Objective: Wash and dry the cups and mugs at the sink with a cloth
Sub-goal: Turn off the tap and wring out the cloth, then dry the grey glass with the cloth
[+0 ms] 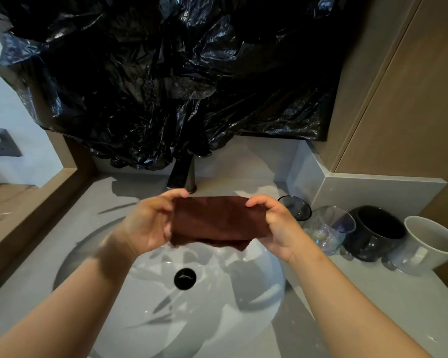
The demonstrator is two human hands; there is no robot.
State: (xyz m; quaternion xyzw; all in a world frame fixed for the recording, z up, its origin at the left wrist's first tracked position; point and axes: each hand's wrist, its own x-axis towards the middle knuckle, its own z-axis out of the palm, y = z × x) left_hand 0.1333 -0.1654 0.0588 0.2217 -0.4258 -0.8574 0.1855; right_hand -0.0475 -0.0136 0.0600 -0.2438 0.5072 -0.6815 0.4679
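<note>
A dark brown folded cloth (pixel 219 220) hangs stretched between the two hands above the white round sink basin (pixel 256 285). The left hand (pixel 148 223) pinches its left edge and the right hand (pixel 274 223) pinches its right edge, fingers curled on the fabric. On the grey counter (pixel 373 301) at the right stand a dark tinted glass (pixel 295 208), a clear glass tumbler (pixel 329 228), a black round mug (pixel 375 233) and a white ceramic mug (pixel 427 246).

Black plastic sheet (pixel 166 73) covers the top of the tap (pixel 182 177) and the wall behind. Fingers of left hand (pixel 148 223) and right hand (pixel 277 228) go behind the cloth (pixel 217 220) — not visible. Right hand blocks part of the dark glass (pixel 299 210). Bottom edge cuts off the basin (pixel 256 280) and both forearms (pixel 62 306) — left edge cuts the socket (pixel 0 143).
</note>
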